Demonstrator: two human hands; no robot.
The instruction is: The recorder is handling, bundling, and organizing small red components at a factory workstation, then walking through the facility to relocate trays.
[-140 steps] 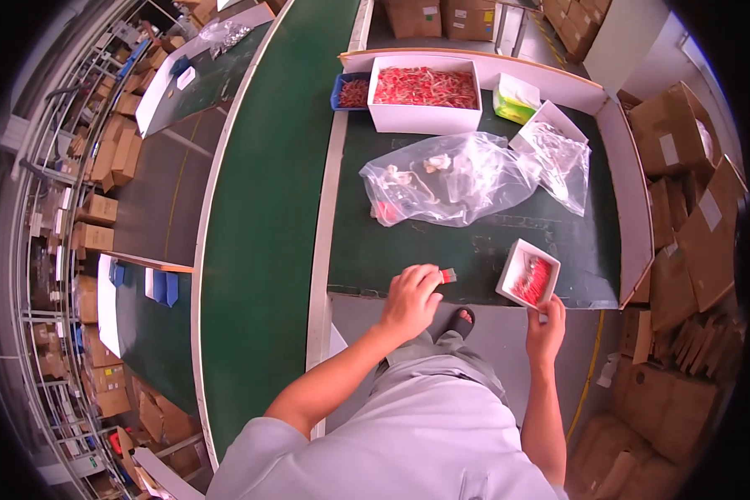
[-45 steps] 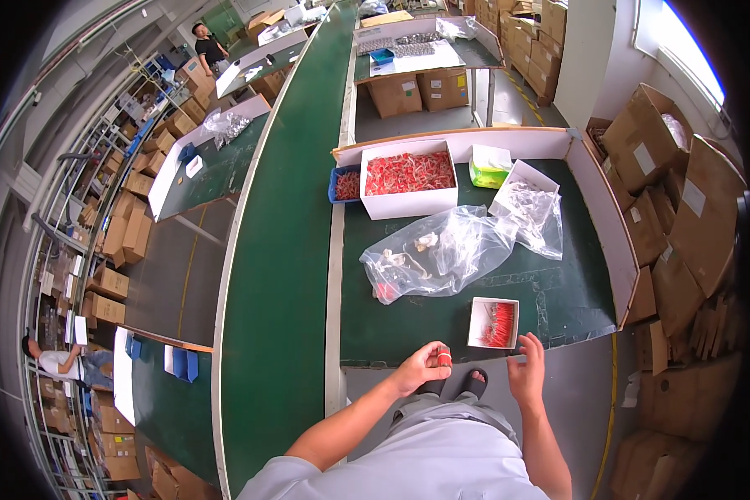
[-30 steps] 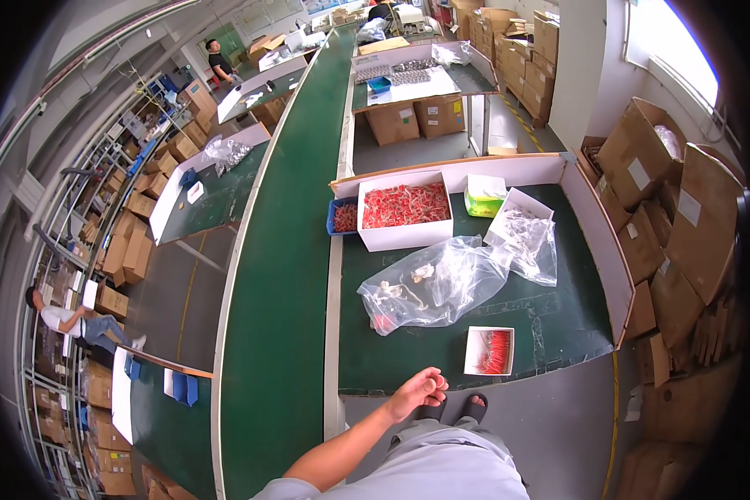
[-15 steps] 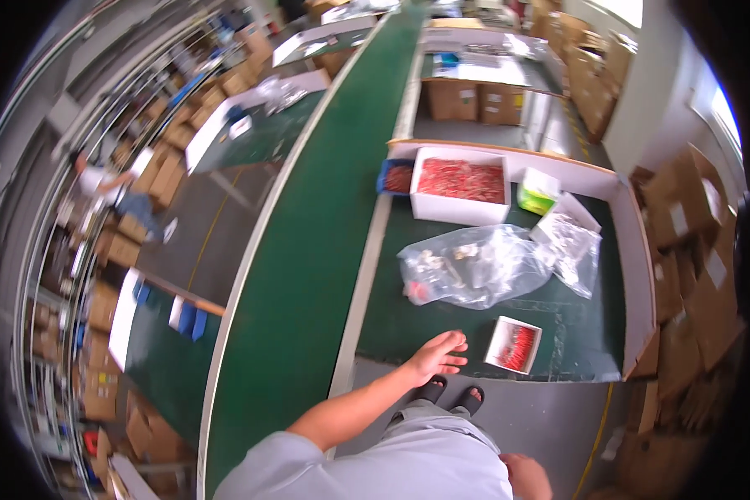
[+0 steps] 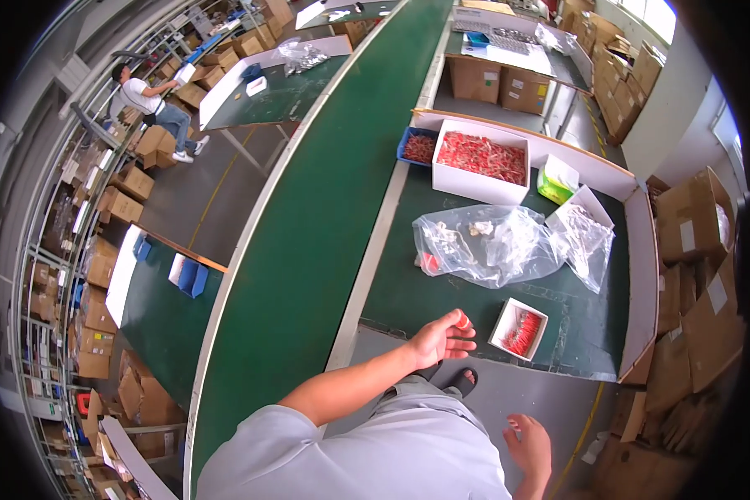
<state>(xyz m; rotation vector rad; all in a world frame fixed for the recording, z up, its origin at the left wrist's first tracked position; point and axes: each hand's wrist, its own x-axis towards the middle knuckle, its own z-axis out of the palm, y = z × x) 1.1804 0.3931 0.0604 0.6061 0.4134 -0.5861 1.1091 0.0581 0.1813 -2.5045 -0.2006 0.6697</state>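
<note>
My left hand [image 5: 443, 337] hovers at the near edge of the green workbench [image 5: 442, 300], palm partly turned inward and fingers apart. Something reddish and whitish shows round one of its fingertips, perhaps a wrap. Just right of it sits a small white box [image 5: 508, 318], holding thin red pieces. My right hand [image 5: 529, 446] is low on the right, off the bench, its fingers loosely bent and apart; a pale band shows at a fingertip. Neither hand touches anything on the bench. Behind the small box lies a clear plastic bag [image 5: 487, 246] with pale contents.
A large white box [image 5: 475, 185] full of red-and-white pieces stands at the back beside a blue bin [image 5: 403, 150]. Right of them are a green-and-white pack [image 5: 556, 179] and a bagged white box [image 5: 590, 212]. A green conveyor [image 5: 308, 242] runs along the left. A person [image 5: 150, 100] stands by far-left shelves.
My right hand has risen into fuller view at the lower right, its fingers now visible. The left hand keeps almost the same place and pose. The whole view has shifted slightly.
</note>
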